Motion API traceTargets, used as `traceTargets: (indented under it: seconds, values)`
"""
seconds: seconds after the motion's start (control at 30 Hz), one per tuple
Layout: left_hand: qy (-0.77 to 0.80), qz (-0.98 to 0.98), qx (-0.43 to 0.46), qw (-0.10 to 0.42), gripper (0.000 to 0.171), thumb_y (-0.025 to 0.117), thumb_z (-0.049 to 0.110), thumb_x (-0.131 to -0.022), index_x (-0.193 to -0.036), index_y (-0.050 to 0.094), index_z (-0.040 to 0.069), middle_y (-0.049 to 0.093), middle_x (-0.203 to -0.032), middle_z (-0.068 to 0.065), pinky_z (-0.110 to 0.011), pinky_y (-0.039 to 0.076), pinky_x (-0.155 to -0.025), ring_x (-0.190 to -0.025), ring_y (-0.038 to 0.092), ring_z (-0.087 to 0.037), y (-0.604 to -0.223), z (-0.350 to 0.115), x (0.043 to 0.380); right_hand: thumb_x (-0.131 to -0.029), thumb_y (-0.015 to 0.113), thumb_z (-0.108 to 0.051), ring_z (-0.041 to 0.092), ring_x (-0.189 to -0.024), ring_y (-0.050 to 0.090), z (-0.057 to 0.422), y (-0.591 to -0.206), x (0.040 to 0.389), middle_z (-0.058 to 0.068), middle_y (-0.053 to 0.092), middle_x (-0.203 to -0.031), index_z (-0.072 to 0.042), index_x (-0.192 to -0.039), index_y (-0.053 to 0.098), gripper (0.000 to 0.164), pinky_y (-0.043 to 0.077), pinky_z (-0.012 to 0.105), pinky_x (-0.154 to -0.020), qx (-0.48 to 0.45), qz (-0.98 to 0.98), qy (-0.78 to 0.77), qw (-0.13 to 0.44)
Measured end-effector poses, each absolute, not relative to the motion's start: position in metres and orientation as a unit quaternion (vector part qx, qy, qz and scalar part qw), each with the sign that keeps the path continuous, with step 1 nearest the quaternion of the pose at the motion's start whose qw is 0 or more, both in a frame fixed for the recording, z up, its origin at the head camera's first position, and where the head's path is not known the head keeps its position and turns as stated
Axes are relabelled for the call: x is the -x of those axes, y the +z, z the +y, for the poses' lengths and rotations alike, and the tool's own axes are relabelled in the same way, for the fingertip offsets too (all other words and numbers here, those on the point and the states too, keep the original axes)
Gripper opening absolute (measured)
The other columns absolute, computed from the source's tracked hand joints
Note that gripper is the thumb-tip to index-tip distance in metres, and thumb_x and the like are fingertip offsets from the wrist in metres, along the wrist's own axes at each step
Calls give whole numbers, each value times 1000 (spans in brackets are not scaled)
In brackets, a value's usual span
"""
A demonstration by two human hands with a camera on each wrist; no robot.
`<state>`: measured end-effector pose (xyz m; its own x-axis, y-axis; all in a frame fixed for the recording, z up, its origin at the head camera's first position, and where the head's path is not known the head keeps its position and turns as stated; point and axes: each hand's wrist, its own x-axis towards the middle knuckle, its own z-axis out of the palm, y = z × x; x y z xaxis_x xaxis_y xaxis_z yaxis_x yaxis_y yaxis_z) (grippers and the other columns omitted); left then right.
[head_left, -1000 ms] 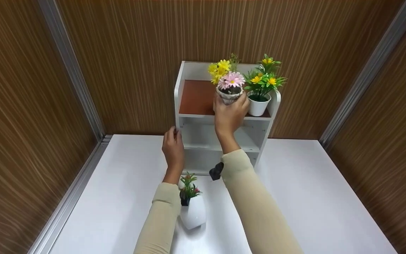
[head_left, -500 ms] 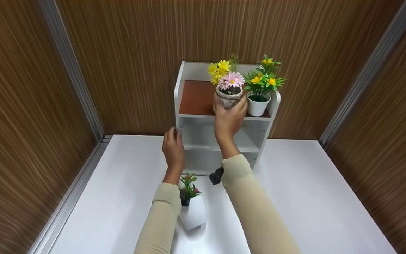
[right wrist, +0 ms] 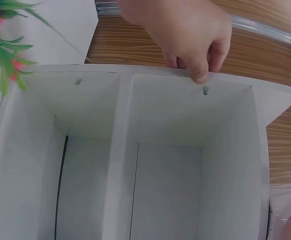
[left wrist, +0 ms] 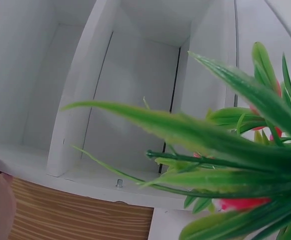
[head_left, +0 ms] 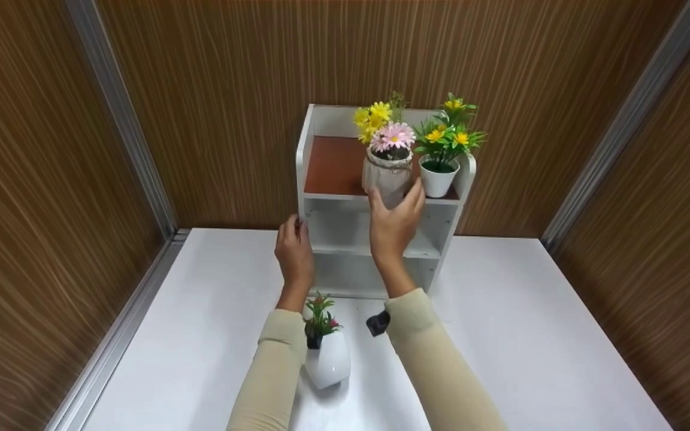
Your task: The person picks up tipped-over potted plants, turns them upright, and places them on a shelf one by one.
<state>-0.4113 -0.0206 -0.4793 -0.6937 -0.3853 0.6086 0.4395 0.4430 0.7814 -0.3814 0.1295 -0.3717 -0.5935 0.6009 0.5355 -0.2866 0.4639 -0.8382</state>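
My left hand [head_left: 294, 248] grips the left side panel of the white shelf unit [head_left: 300, 161]; the right wrist view shows its thumb inside the panel and fingers outside. On the brown top shelf [head_left: 336, 164], a ribbed whitish flower pot [head_left: 388, 176] with twine at its neck holds pink and yellow daisies [head_left: 393, 136]. My right hand [head_left: 396, 224] is at the pot's lower front, thumb and fingers spread to either side and loosely around it. Right of it stands a white pot [head_left: 438, 179] of yellow-flowered greenery [head_left: 450, 134].
A white pot [head_left: 330, 362] with a small red-flowered plant [head_left: 321, 320] stands on the white table [head_left: 501, 329], beside my left forearm. Its leaves [left wrist: 225, 145] fill much of the left wrist view. Wood-grain walls [head_left: 231, 120] enclose the table behind and on both sides.
My right hand has slid down and back toward me along the pot, its fingers loosening, so more of the pot shows. The pot and my left hand have stayed in place.
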Motion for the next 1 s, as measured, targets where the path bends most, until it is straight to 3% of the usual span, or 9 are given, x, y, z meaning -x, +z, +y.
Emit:
traceTargets:
  seconds: [0.4, 1.0]
  values:
    - [-523, -751, 28, 403, 29, 58, 19, -104, -129, 62, 5, 66, -118, -10, -33, 56, -93, -111, 65, -22, -480, -22, 413, -91, 75, -37, 26, -141, 42, 133, -416, 327, 15, 44, -148, 1, -153, 35, 83, 38, 36, -117, 9, -736, 536, 414]
    - [-519, -756, 21, 398, 28, 58, 17, -104, -128, 62, 3, 66, -116, -13, -36, 57, -91, -109, 65, -25, -479, -22, 412, -91, 76, -36, 29, -136, 46, 129, -510, 255, 13, 49, -144, -3, -151, 39, 78, 43, 45, -113, -43, -795, 537, 277]
